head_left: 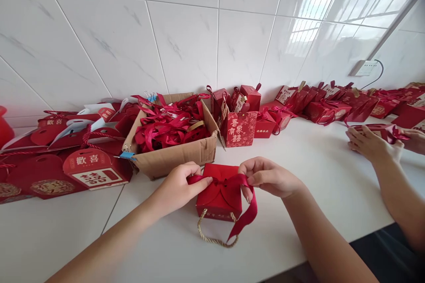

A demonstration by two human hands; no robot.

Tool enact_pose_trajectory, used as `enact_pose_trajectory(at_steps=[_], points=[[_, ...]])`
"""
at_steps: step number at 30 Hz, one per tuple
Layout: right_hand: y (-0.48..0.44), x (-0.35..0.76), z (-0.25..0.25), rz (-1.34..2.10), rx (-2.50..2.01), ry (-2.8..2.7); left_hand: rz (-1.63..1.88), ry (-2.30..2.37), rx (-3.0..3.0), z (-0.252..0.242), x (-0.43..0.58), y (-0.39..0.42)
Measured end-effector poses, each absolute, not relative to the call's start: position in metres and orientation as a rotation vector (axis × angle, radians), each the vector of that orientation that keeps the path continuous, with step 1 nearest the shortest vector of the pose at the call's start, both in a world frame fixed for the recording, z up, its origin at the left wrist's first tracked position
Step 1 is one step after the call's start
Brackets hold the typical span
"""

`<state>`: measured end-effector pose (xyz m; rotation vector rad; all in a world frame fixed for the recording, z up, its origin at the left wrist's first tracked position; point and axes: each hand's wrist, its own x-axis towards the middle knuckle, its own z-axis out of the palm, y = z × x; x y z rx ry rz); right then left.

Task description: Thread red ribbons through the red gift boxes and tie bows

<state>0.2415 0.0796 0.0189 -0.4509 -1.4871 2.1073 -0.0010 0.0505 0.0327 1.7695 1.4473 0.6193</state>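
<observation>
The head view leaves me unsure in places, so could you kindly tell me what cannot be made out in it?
Head view: the inside of the red box, hidden by its closed flaps.
Head view: part of the ribbon, hidden by the left hand.
Head view: the floor of the cardboard carton, covered by heaped ribbons.
Head view: the red object at far left, cut off by the picture's edge.

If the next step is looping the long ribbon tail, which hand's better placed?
Probably the right hand: it holds the ribbon right where the tail drops beside the box. The left hand is across the knot, pinching the ribbon's other side.
</observation>
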Motion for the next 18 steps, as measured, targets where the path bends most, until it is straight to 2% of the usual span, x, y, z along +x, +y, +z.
enact_pose_trajectory(at_steps=[11, 18], points=[[0.081, 0.248, 0.024, 2.172, -0.453, -1.462, 0.652, 1.503, 1.843, 0.028, 0.000, 0.046], [0.081, 0.250, 0.023, 2.057, -0.419, -1.338, 0.843, 1.582, 2.260, 0.038, 0.007, 0.039]])
